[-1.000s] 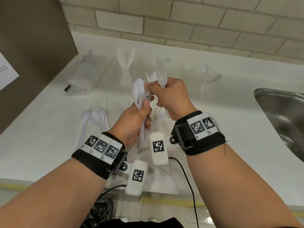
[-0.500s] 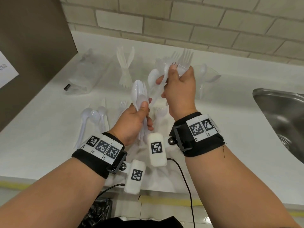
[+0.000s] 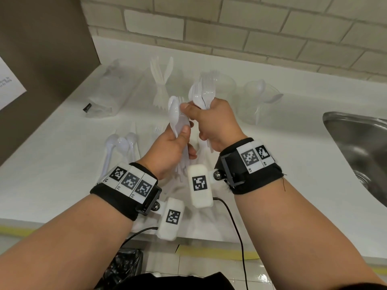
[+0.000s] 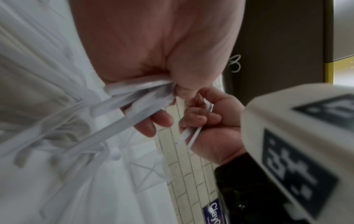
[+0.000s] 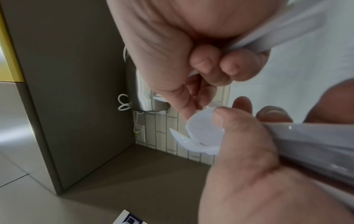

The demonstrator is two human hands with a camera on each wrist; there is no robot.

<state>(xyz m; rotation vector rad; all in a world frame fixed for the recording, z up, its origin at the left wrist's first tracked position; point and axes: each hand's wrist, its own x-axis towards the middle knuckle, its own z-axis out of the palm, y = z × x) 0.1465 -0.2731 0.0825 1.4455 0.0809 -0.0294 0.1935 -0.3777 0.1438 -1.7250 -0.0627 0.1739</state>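
Observation:
My left hand (image 3: 178, 141) grips a mixed bundle of white plastic cutlery (image 3: 177, 114), spoon bowls upward, over the white counter (image 3: 52, 164). Its handles (image 4: 134, 97) stick out below the fist in the left wrist view. Close beside it, my right hand (image 3: 211, 120) grips a bunch of white plastic forks (image 3: 204, 94), tines up. The right thumb and forefinger reach onto the top of the left bundle. In the right wrist view a spoon bowl (image 5: 203, 130) lies under the left thumb.
Loose white spoons (image 3: 119, 143) lie on the counter at the left. Behind stand clear cups holding knives (image 3: 161, 80) and spoons (image 3: 261, 95), and a clear cup sleeve (image 3: 106, 95) lies at back left. A steel sink (image 3: 360, 147) is at the right. Brick wall behind.
My right hand, which had risen toward the back cups with its forks half a second ago, has come back down beside the left hand's bundle. The left hand has barely moved.

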